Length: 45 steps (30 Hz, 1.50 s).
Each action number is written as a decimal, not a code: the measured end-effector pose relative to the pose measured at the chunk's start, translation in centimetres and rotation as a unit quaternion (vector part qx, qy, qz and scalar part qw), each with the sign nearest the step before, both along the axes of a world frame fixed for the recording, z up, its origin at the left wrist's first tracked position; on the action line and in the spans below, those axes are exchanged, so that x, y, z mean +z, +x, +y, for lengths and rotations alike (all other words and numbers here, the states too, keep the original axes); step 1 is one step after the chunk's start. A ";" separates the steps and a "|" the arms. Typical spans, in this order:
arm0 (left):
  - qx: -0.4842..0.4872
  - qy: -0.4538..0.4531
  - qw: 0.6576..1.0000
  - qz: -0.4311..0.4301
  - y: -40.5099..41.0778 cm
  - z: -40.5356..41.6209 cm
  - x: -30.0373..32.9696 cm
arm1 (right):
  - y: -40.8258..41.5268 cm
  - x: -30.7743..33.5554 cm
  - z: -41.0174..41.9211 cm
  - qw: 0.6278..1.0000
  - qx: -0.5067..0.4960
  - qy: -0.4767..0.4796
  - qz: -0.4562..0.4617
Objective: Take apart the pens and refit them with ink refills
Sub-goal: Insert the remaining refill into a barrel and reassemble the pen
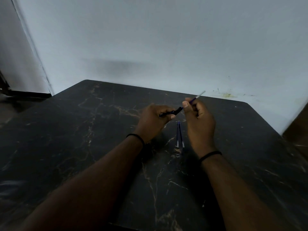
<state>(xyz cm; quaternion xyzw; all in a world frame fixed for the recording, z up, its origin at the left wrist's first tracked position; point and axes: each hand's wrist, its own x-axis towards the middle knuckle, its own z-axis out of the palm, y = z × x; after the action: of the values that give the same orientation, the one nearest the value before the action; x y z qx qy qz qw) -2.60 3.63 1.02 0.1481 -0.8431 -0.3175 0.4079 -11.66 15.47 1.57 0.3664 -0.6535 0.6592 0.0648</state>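
Observation:
My left hand grips a black pen barrel, held above the table with its open end pointing up and right. My right hand pinches a thin blue ink refill between thumb and fingers. The refill's pale end sticks out up and to the right, and its lower end meets the barrel's mouth. Two more blue refills lie side by side on the black marble table, just below and between my hands.
The table's far edge runs along a pale wall. Its right corner is rounded, with a brown surface beyond it. A dark frame stands at the far left. Both wrists wear black bands.

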 end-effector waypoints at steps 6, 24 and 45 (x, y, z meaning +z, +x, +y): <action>-0.050 0.091 0.993 0.050 0.0 0.5 -0.1 | -0.3 -0.6 -0.4 0.998 0.048 0.050 -0.011; -0.054 0.438 0.879 0.182 1.0 0.1 1.8 | -0.1 -2.9 -1.8 0.982 0.057 0.135 0.115; -0.054 0.410 0.898 0.151 1.1 0.1 1.7 | -0.4 -3.3 -1.8 0.979 0.032 0.154 0.127</action>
<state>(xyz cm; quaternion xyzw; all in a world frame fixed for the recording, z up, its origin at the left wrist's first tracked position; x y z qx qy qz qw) -1.51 3.76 2.72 0.2066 -0.5732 -0.6752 0.4158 -12.06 13.71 -1.71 0.4734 -0.7213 0.5008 0.0692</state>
